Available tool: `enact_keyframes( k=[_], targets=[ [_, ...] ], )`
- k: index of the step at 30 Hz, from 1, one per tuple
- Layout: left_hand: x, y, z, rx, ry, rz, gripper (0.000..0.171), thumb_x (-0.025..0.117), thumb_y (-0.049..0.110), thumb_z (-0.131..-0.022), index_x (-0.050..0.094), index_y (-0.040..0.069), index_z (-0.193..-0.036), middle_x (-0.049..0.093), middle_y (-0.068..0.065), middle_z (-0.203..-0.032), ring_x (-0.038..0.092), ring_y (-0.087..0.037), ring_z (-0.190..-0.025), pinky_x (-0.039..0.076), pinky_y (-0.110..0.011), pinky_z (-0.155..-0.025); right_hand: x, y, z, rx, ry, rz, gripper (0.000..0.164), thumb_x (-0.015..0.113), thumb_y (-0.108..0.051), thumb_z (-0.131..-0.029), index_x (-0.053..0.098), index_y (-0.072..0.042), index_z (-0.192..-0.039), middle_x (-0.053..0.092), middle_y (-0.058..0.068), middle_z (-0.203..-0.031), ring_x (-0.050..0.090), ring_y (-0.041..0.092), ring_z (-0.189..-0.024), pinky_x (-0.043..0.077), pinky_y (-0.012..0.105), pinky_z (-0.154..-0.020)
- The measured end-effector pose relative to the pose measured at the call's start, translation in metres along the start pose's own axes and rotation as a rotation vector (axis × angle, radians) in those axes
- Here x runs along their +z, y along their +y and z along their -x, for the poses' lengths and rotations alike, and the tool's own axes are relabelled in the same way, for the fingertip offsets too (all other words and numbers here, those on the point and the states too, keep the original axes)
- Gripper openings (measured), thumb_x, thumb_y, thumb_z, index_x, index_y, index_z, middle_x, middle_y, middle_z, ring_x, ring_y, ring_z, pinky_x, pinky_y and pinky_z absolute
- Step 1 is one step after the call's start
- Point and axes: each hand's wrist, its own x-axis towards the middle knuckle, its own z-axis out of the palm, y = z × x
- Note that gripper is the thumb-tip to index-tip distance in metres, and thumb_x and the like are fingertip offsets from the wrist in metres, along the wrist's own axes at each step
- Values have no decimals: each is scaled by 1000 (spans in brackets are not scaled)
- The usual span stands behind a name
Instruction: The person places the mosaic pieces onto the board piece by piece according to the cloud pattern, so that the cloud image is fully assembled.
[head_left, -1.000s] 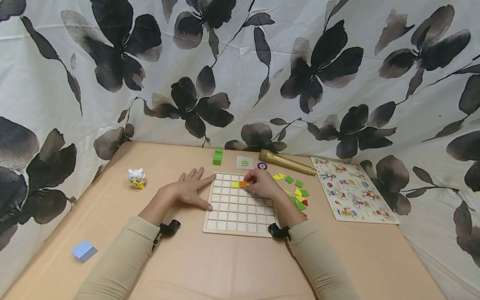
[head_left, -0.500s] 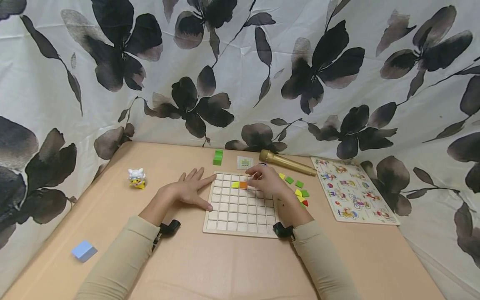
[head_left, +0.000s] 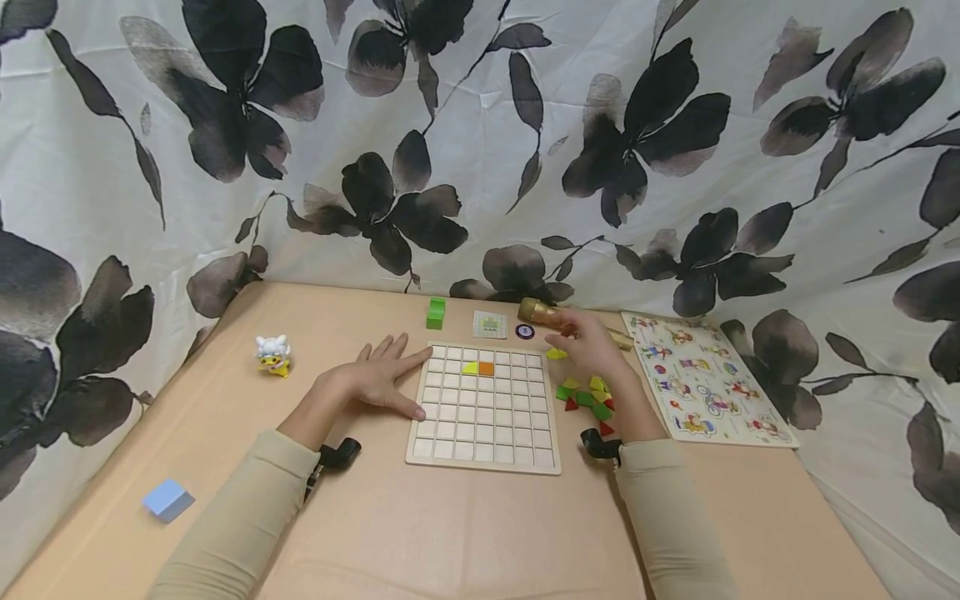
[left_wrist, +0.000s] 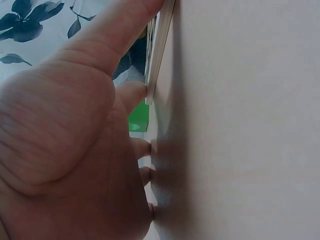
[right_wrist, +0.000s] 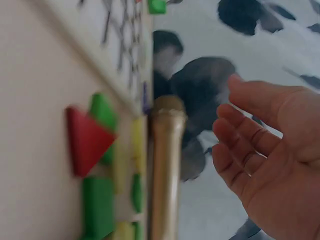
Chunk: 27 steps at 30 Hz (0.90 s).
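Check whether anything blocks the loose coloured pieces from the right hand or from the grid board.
Nothing visible does. The right hand is raised near the loose coloured pieces, which lie just right of the grid board; the gold microphone lies farther back, apparently outside both paths.

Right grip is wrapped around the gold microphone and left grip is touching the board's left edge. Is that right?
Not quite: the right grip isn't wrapped around the gold microphone. The right wrist view shows it apart from it, holding nothing. The left grip is touching the board's left edge.
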Motion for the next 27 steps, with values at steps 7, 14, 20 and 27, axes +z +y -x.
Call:
enact_keyframes(
  k=[7,14,20,27],
  targets=[
    [6,-11,-5,32,15,44,126,80,81,-66,23,31,-167,-6,-27,-173,-10,-53,-158,-9,-76,-120,14,34,-6,32,-89,163,34,70,-12,-99,70,1,-130,68,20,-119,59,30,-97,51,42,-82],
    [6,-12,-7,38,23,44,125,80,80,-68,23,30,-167,-6,-28,-173,-9,-54,-158,-9,-77,-119,22,44,-8,35,-67,162,26,73,-9,-96,75,2,-119,65,17,-108,57,29,-98,50,42,-84],
    [9,-11,-7,0,29,12,127,77,84,-65,22,33,-167,-6,-22,-175,-9,-47,-160,-8,-73,-123,24,47,-8,25,-56,162,15,74,-6,-94,76,-1,-108,65,14,-102,58,26,-91,50,35,-75],
    [8,-11,-8,10,30,32,128,79,84,-64,23,33,-167,-6,-23,-174,-10,-48,-160,-10,-73,-122,22,44,-5,90,-53,120,24,75,-7,-93,73,0,-115,68,16,-106,62,28,-93,54,36,-76]
  ],
)
